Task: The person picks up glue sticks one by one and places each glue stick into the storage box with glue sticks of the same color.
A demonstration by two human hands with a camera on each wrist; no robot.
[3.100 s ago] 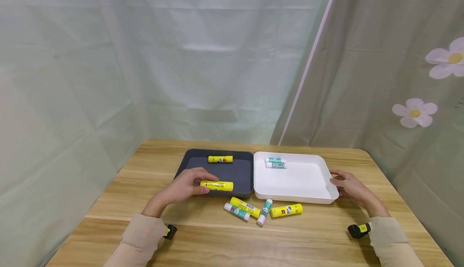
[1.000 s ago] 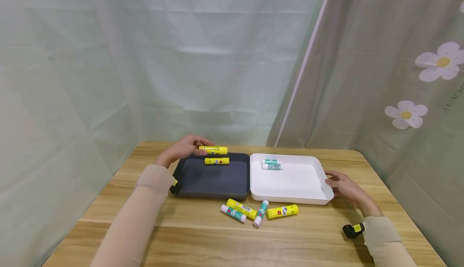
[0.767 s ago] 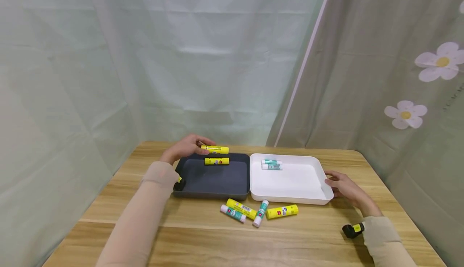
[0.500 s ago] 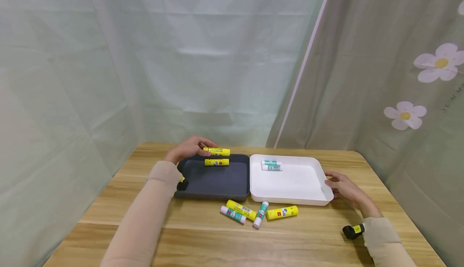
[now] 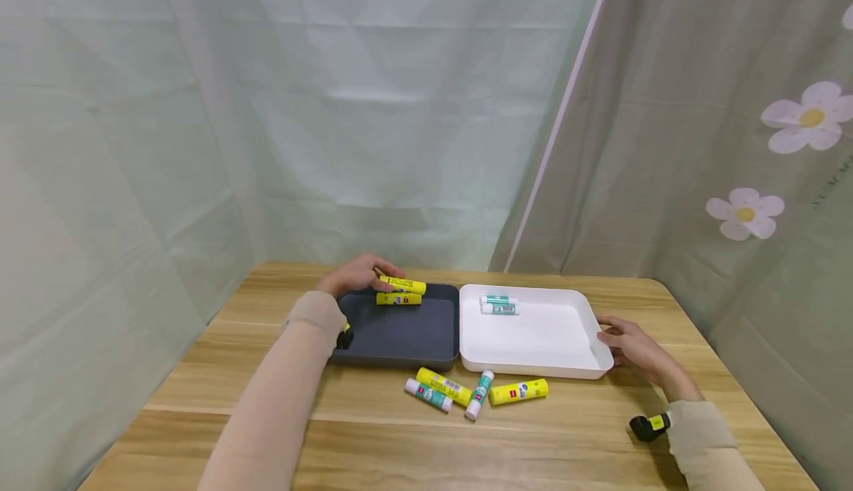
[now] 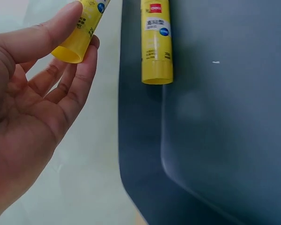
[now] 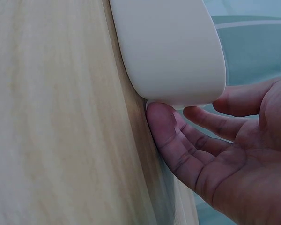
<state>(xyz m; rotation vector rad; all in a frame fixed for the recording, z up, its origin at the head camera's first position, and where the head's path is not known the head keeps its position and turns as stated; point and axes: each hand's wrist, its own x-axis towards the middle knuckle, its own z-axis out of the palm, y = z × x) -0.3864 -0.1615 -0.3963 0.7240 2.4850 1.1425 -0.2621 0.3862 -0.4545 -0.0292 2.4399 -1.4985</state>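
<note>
My left hand (image 5: 362, 273) pinches a yellow glue stick (image 5: 406, 285) between thumb and fingers at the back of the dark grey tray (image 5: 400, 335). A second yellow glue stick (image 5: 398, 299) lies inside that tray, just in front of the held one. In the left wrist view the held stick (image 6: 79, 35) is tilted beside the lying stick (image 6: 157, 44), with a gap between them. My right hand (image 5: 633, 343) rests its fingertips against the outer right wall of the white tray (image 5: 540, 343). Two white-and-green glue sticks (image 5: 500, 306) lie side by side in the white tray.
On the wooden table (image 5: 413, 446), before the trays, lie two yellow glue sticks, one (image 5: 519, 391) apart and one (image 5: 443, 385) close to two white-and-green sticks (image 5: 429, 395). The trays stand side by side. A curtain (image 5: 400, 143) hangs behind the table.
My left hand has carried the yellow glue stick from the front of the dark tray to its back, then slightly right and lower. My right hand stays at the white tray.
</note>
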